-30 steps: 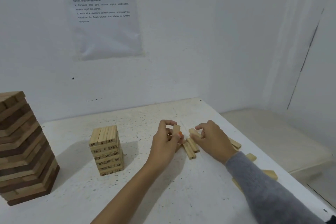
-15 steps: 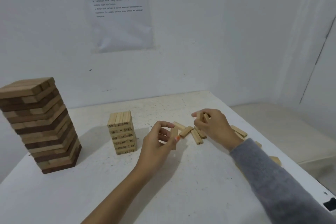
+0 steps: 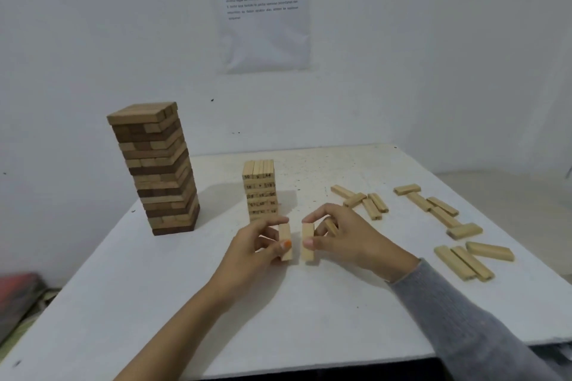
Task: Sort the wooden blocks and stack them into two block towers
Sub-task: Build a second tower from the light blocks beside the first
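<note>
The person's left hand (image 3: pixel 257 252) pinches the left block (image 3: pixel 285 232) between thumb and fingers, holding it upright. The right hand (image 3: pixel 349 241) grips the right block (image 3: pixel 308 232) the same way. What looks like a third block (image 3: pixel 330 227) is tucked against the curled right fingers, though it is partly hidden. The two upright blocks stand side by side with a narrow gap between them, just above or on the white surface (image 3: pixel 278 318) – which of the two cannot be told. Held parallel and level like this, they are probably being squared up as one layer before being lifted together.

Taking the hands as the centre, the small numbered tower (image 3: pixel 259 185) stands at about eleven o'clock, just beyond the left fingertips. That makes it the likely home for these pale blocks. The tall tower (image 3: pixel 154 167), of mixed dark and light wood, rises well apart at ten o'clock and looks finished. Between one and three o'clock lie the loose blocks (image 3: pixel 445 213), scattered flat in several small clusters – all pale, so the sorting looks largely done and what remains is stacking.

The next layer will need its blocks laid crosswise to the layer below and set down gently, since the narrow tower could easily tip.
</note>
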Motion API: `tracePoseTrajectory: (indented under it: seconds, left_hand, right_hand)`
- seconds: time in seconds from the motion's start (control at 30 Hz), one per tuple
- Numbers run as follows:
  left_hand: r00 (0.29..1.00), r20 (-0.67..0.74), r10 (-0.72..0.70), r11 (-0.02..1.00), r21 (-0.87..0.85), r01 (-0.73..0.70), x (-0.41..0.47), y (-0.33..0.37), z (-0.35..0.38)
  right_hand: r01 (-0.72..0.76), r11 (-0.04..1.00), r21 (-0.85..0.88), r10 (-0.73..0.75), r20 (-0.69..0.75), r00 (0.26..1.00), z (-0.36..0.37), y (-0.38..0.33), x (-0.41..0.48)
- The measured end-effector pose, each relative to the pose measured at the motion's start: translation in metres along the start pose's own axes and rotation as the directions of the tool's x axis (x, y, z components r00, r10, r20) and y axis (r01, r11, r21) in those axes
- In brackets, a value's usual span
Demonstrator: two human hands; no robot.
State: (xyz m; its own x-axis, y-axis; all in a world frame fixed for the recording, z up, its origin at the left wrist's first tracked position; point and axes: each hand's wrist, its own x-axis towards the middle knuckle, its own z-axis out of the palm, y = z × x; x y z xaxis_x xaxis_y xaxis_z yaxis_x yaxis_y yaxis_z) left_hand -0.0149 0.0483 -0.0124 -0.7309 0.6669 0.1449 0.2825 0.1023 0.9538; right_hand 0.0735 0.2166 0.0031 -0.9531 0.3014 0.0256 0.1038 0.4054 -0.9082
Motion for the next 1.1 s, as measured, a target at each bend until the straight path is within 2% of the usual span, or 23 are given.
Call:
tracePoseTrajectory:
  seconds: [0.13,0.3,0.37,0.47,0.5,0.6,0.7,0.83,0.93,1.0,1.1]
  left_hand:
    - [0.999,0.016,-0.039,0.999,0.020,0.039,-0.011,-0.004,-0.003]
    - [0.994,-0.112,-0.008,0.984,0.176,0.028,-0.017,-0.009,0.004]
    - [0.993,-0.115,0.010,0.991,0.134,0.006,-0.019,-0.007,0.006]
    - [0.996,-0.086,-0.039,0.999,0.001,0.039,-0.021,-0.003,0.008]
    - [0.996,-0.078,-0.049,0.998,-0.028,0.047,-0.021,-0.004,0.007]
    - [0.999,-0.039,-0.038,0.999,-0.030,0.037,-0.023,-0.005,0.006]
    - [1.000,-0.017,0.010,0.998,0.069,-0.008,-0.022,-0.008,0.004]
    - [0.999,-0.004,0.035,0.988,0.148,-0.034,-0.019,-0.014,0.000]
    - [0.997,-0.003,0.072,0.972,0.225,-0.069,-0.017,-0.017,0.001]
    - [0.995,0.000,0.102,0.950,0.296,-0.097,-0.016,-0.019,0.002]
    - [0.991,-0.015,0.136,0.924,0.363,-0.121,-0.016,-0.022,0.003]
  right_hand:
    - [-0.012,0.999,0.044,0.009,0.056,0.998,0.014,0.006,-0.003]
    - [0.083,0.972,-0.219,-0.097,-0.054,0.994,0.024,0.009,-0.009]
    - [0.050,0.987,-0.154,-0.061,-0.070,0.996,0.025,0.007,-0.010]
    - [-0.137,0.982,0.132,0.148,-0.075,0.986,0.023,0.003,-0.005]
    - [-0.168,0.973,0.158,0.183,-0.088,0.979,0.021,0.002,-0.005]
    - [-0.071,0.997,0.019,0.072,-0.125,0.989,0.020,0.011,-0.007]
    - [0.017,0.998,0.062,0.000,-0.262,0.965,0.020,0.016,-0.009]
    - [0.008,1.000,0.026,0.002,-0.348,0.938,0.017,0.017,-0.008]
    - [0.007,0.992,-0.128,-0.056,-0.382,0.922,0.019,0.018,-0.010]
    - [0.023,0.983,-0.181,-0.088,-0.359,0.929,0.023,0.015,-0.011]
    - [0.053,0.987,-0.153,-0.084,-0.205,0.975,0.025,0.008,-0.016]
